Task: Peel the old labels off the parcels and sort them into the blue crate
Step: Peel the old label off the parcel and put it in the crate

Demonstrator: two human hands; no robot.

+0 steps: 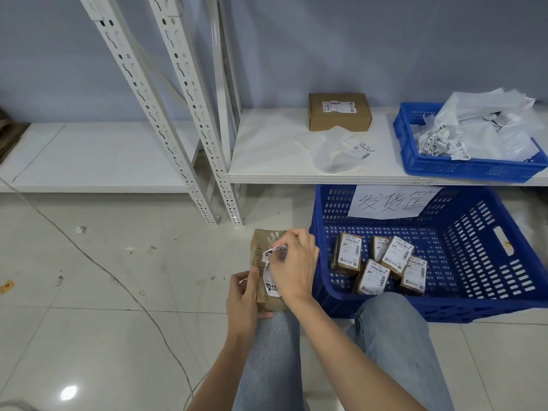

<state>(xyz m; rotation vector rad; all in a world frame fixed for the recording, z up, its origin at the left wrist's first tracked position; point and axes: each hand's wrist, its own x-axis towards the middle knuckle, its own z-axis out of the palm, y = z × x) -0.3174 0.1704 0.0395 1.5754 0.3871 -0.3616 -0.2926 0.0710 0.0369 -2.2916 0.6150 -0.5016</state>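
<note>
One parcel in my hands, five in the floor crate.

I count five labelled brown parcels (382, 266) in the large blue crate (474, 262), plus one cardboard box (339, 111) and one smaller blue crate (415, 161) on the shelf. My left hand (241, 301) grips the brown parcel (261, 262) over my knee; my right hand (293, 262) pinches its white label (271, 269), torn and partly lifted, leaving pale strips on the cardboard.

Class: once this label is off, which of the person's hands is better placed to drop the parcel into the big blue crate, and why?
Probably the right hand: it is nearer the blue crate, which sits on the right. The left hand grips the parcel on the far side.
</note>
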